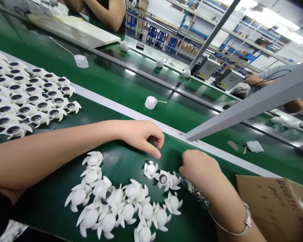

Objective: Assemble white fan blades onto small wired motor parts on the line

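My left hand (143,134) hovers above the green tabletop, fingers loosely curled and thumb apart from them, with nothing visible between. Just below its thumb lies a small white fan blade wheel (150,169). My right hand (200,166) is closed, knuckles up; its fingertips are hidden, so what it holds cannot be made out. Nearest to it is a wheel with its dark hub facing up (163,179). A black-and-white speckled thing (195,193) shows under my right wrist. Several more white fan wheels (128,211) lie in a loose heap, mostly hub-cap up.
Rows of fan wheels (25,97) cover the left side. Beyond a pale rail (111,103), white round parts with wires (150,102) lie on a green belt. A slanted metal post (232,104) rises ahead. A cardboard box (265,205) stands right. Other people sit across.
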`<state>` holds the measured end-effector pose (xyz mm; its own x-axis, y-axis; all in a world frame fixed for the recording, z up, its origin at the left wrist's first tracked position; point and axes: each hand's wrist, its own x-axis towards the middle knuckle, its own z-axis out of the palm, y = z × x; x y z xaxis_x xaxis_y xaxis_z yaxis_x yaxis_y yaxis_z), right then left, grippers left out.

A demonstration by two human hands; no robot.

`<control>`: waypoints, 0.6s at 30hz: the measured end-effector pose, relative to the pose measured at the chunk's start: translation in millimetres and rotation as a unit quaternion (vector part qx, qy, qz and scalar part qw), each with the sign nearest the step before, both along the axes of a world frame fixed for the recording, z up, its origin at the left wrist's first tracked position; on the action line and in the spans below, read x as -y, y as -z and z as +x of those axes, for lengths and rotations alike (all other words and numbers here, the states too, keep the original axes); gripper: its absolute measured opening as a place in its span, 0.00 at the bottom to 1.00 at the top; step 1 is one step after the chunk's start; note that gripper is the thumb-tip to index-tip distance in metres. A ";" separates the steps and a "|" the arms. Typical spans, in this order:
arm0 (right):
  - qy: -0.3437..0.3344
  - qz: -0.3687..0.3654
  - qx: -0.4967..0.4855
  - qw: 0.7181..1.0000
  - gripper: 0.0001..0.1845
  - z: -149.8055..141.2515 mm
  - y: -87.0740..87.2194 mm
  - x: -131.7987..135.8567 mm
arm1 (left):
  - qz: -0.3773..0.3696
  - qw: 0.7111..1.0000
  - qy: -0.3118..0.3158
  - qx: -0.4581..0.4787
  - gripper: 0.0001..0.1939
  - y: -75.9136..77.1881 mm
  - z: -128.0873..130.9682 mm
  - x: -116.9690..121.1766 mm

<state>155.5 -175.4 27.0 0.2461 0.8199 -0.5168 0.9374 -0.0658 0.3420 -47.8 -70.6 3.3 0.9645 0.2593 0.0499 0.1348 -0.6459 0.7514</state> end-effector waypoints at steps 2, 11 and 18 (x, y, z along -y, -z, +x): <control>-0.008 0.007 -0.007 1.000 0.06 4.2 1.7 -2.4 | 0.022 0.998 0.055 0.031 0.16 -6.5 3.6 13.4; -0.025 0.005 -0.021 0.999 0.08 9.6 -3.4 0.6 | 0.160 0.975 0.151 -0.034 0.09 -5.0 14.6 50.9; -0.066 -0.016 -0.130 0.989 0.13 38.1 3.6 -2.0 | 0.088 0.991 0.092 -0.041 0.08 -4.2 7.0 16.5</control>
